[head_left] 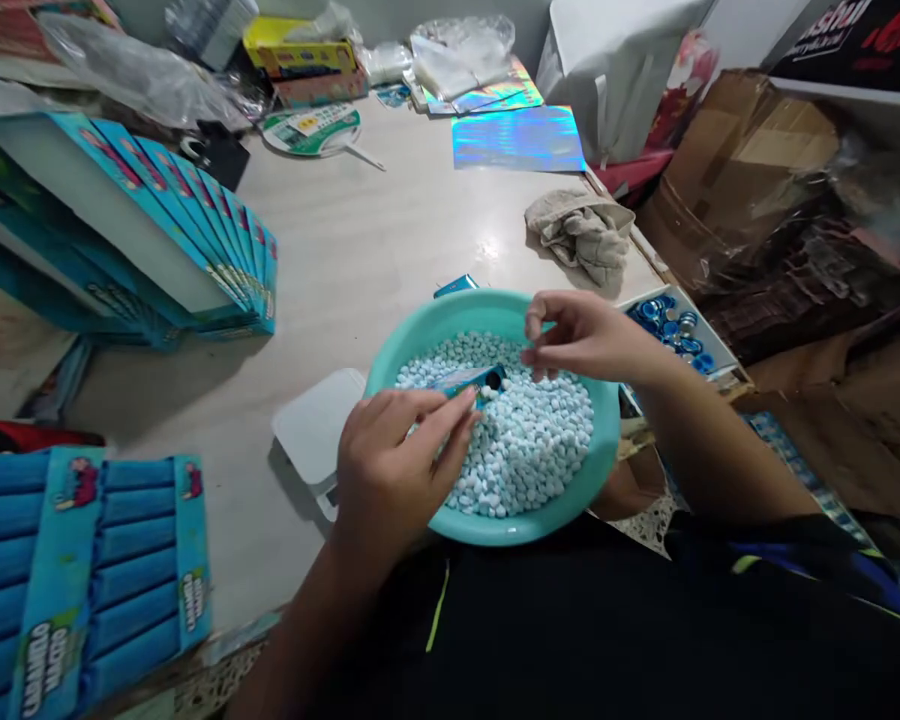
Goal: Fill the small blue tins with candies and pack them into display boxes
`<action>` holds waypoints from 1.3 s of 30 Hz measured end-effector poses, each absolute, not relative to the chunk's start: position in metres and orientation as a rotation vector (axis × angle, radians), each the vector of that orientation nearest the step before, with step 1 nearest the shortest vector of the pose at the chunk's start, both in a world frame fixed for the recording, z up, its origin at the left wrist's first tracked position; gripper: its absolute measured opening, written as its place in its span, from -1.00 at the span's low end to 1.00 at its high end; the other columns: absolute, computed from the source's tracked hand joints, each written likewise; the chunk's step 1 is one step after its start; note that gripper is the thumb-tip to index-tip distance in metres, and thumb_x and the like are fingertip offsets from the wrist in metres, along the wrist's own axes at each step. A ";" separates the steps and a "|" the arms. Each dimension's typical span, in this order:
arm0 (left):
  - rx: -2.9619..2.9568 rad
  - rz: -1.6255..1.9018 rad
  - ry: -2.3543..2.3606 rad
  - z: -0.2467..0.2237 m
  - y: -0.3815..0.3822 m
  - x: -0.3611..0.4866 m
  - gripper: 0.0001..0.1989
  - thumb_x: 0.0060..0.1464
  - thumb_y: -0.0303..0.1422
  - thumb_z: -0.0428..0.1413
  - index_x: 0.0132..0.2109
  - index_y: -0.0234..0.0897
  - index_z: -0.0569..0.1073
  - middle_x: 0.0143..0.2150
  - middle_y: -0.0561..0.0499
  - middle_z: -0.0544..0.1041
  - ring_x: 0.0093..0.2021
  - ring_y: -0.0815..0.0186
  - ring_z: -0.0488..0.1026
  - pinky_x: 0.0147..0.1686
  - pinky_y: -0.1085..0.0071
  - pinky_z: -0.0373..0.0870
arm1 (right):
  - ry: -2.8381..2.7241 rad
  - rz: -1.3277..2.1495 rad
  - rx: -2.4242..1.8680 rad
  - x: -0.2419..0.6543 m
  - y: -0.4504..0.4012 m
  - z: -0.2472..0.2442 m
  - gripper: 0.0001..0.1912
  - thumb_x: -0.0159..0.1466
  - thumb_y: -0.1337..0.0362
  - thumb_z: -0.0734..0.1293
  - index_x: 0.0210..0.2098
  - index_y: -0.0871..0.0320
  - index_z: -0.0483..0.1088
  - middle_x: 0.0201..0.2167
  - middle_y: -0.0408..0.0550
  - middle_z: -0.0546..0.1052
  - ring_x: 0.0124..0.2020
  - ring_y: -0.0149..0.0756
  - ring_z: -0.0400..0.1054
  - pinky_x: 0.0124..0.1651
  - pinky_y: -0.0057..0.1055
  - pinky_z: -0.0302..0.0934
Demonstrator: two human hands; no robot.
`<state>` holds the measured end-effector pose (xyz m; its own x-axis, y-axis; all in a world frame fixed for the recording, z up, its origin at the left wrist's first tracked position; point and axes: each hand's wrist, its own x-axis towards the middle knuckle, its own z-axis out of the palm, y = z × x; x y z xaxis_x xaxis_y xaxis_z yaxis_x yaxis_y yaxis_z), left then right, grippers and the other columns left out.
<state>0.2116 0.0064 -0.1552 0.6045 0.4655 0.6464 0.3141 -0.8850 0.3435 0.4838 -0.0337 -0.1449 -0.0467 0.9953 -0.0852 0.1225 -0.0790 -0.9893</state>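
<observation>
A turquoise plastic bowl is full of small pale blue and white candies. My left hand is closed over a small blue tube, which lies tilted just above the candies. The tube's dark round end faces right, with a few candies close by it. Over the bowl's right side hovers my right hand, its fingers bent and a gap between thumb and fingertips. Nothing shows in it. Blue round caps fill a white box to the right of the bowl.
A white scale-like device sits partly behind my left hand. Blue display boxes stand at left, and packs of blue tubes lie nearer. A crumpled cloth, a fan and shiny sheets lie farther back. Cardboard boxes stand right.
</observation>
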 end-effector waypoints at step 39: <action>2.304 0.955 0.809 -0.202 0.023 0.225 -0.53 0.18 -0.14 0.29 0.16 -0.23 0.53 0.03 -0.11 0.60 0.04 0.10 0.56 0.07 0.20 0.52 | -1.086 0.894 -1.378 0.421 -0.039 -0.182 -0.47 -0.02 -0.05 0.64 -0.26 0.10 0.42 -0.43 -0.19 0.41 -0.49 -0.41 0.25 -0.49 -0.44 0.15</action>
